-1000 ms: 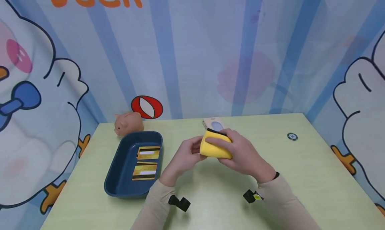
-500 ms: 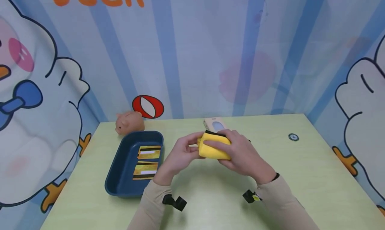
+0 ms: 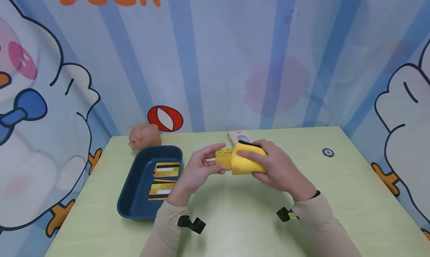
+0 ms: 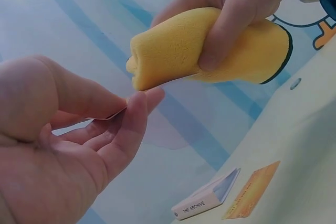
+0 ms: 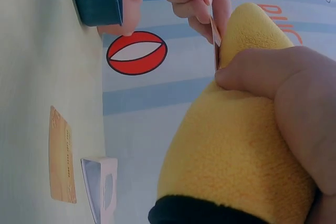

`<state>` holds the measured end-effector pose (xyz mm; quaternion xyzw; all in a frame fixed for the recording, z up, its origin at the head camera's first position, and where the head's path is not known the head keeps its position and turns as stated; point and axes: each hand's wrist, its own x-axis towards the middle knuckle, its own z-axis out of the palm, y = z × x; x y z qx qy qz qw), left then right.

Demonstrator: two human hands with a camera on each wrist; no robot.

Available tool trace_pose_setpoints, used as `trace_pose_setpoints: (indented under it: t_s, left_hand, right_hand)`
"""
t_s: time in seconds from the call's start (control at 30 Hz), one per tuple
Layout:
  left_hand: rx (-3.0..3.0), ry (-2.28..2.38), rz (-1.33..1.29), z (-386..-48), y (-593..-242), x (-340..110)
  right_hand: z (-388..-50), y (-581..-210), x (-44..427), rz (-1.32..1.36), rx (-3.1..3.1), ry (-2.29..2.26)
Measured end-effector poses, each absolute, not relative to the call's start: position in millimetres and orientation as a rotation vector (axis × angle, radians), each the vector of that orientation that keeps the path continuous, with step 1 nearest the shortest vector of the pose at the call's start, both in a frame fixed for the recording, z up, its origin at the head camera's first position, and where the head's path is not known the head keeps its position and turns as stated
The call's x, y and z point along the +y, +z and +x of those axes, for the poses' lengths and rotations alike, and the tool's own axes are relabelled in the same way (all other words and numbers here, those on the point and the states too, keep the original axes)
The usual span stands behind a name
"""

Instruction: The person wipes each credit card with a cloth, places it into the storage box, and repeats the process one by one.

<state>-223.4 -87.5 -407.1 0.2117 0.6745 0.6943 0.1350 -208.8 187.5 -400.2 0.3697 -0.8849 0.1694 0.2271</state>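
My left hand (image 3: 198, 167) pinches a gold bank card (image 3: 222, 158) by its left end. The card's right end disappears at the yellow cloth. In the left wrist view it is nearly edge-on between thumb and fingers. My right hand (image 3: 280, 171) grips the folded, fluffy yellow cloth (image 3: 246, 162), which has a black hem. In the right wrist view the thumb lies across the cloth (image 5: 210, 145), and the thin card edge (image 5: 216, 45) sits against its far side. Both hands are raised over the table.
A dark blue tray (image 3: 125, 197) with several gold cards (image 3: 167, 169) stands at left, a pink piggy bank (image 3: 144, 136) behind it. Behind my hands are a small box (image 3: 235, 136) and a loose gold card (image 5: 62, 156). A poker chip (image 3: 328, 152) lies at right.
The cloth in my right hand has shifted right, away from my left hand. More of the gold card now shows between the hands. My left hand has moved slightly left.
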Motion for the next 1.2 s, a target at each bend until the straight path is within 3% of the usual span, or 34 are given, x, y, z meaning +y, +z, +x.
trace_pose_setpoints:
  t_s: [0.47,0.83,1.2]
  left_hand:
    - [1.892,2.075,0.593,-229,-410,-93]
    - [2.092,2.086,0.352,-229,-420,-84]
    - [2.163,2.146,0.404,-230,-428,-77]
  right_hand:
    - [-213,-398,202,0.976,-2.439,0.483]
    - [-211,-395,211,0.860,-2.446,0.604]
    - [-209,-393,209,0.846,-2.451,0.635]
